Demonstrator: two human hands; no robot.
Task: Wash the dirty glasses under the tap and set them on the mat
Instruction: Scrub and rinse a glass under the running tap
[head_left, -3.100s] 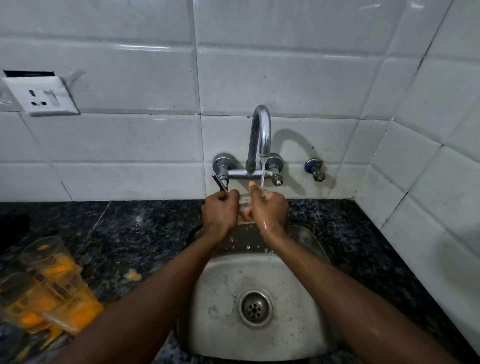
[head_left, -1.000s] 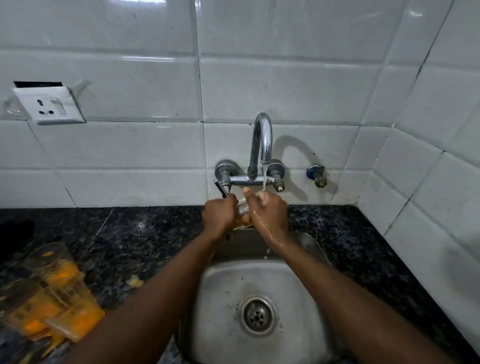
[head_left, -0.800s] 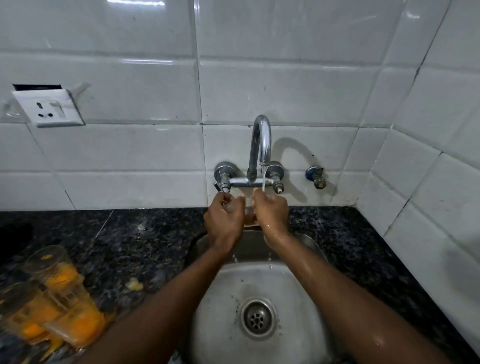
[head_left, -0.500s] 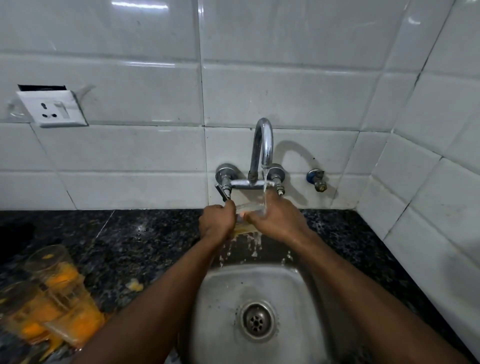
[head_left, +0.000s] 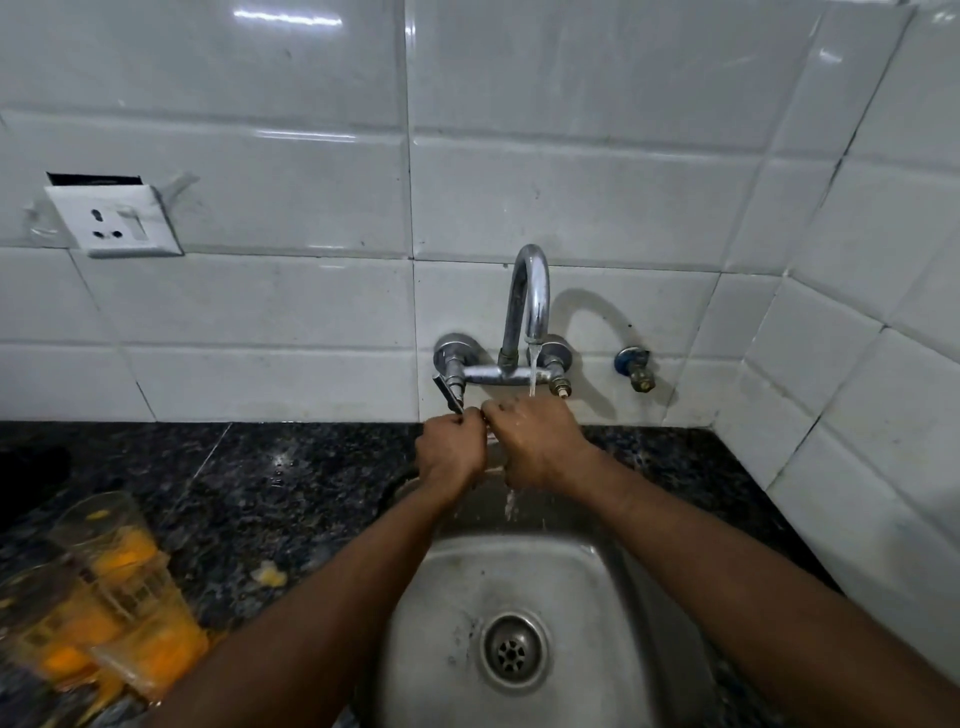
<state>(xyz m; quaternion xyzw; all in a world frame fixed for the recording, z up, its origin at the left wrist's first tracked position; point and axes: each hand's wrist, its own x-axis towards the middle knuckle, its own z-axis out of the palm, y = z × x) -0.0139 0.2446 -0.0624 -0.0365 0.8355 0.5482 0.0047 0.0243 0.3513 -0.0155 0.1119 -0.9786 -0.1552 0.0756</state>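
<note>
Your left hand (head_left: 451, 453) and right hand (head_left: 535, 444) sit knuckle to knuckle under the tap (head_left: 527, 306), over the far edge of the sink (head_left: 566, 577). Fingers on both curl tight round the glass (head_left: 491, 441); only a sliver of it shows between them. Water hits the back of your right hand and runs off below it. Dirty glasses (head_left: 124, 613), orange inside, stand blurred on the table (head_left: 291, 483), near left, apart from the sink.
</note>
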